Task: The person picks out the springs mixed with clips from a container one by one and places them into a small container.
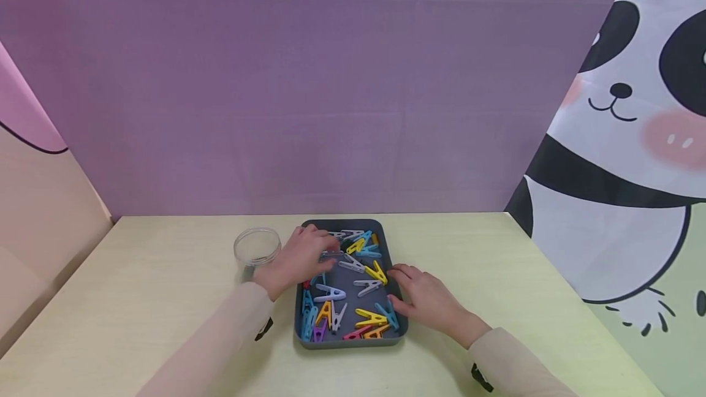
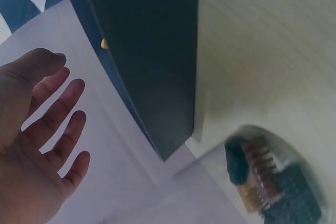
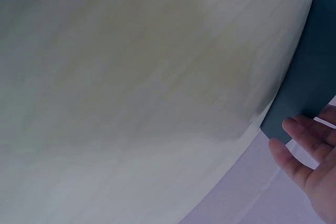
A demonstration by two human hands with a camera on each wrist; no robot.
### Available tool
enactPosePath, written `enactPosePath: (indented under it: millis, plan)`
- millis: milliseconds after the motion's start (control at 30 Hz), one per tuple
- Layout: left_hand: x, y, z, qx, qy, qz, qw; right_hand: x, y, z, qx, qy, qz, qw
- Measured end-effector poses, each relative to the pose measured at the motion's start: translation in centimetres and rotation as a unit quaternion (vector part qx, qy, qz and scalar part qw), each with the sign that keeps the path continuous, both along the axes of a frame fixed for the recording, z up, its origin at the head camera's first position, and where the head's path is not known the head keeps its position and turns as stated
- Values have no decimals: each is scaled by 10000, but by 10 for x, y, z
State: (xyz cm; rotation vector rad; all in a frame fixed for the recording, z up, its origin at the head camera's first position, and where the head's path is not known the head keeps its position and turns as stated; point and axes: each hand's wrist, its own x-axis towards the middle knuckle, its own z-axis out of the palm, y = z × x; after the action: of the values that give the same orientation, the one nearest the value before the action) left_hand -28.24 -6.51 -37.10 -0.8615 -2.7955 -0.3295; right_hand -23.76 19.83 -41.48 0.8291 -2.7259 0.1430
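A dark grey rectangular tray [image 1: 344, 299] holds several plastic clothespins in blue, yellow, white, orange, purple and red. Over its upper left part, my left hand [image 1: 305, 256] hovers above the clothespins. The left wrist view shows the fingers of that left hand [image 2: 50, 124] spread and loosely bent, with nothing between them. At the tray's right rim is my right hand [image 1: 427, 299], its fingers extended along the edge near a yellow clothespin [image 1: 377, 272]. In the right wrist view, the fingertips of the right hand [image 3: 315, 150] lie against the tray wall [image 3: 302, 95].
A clear round jar [image 1: 257, 245] stands left of the tray, beside my left wrist. Through its wall, the left wrist view shows teal, brownish and orange items [image 2: 262, 171]. Behind the pale wooden table [image 1: 176, 287] hangs a purple cloth [image 1: 309, 90]; a panda-printed cloth [image 1: 618, 158] is at right.
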Motion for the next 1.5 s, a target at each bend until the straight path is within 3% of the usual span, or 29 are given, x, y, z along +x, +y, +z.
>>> enactPosePath:
  millis: [267,1000,1300,1500]
  plan:
    - [-9,17,-6,-159,127,-202,9996,0,0,0,18,-17,0,10000]
    - [-29,51,11,-599,53,-497,9970,-3,1,0,86,137,110,9998]
    - [-38,65,6,-621,-214,-508,9965,-3,2,-1,105,225,178,9995]
    - [-39,69,2,-755,-153,-488,9958,-1,3,-1,100,340,214,9991]
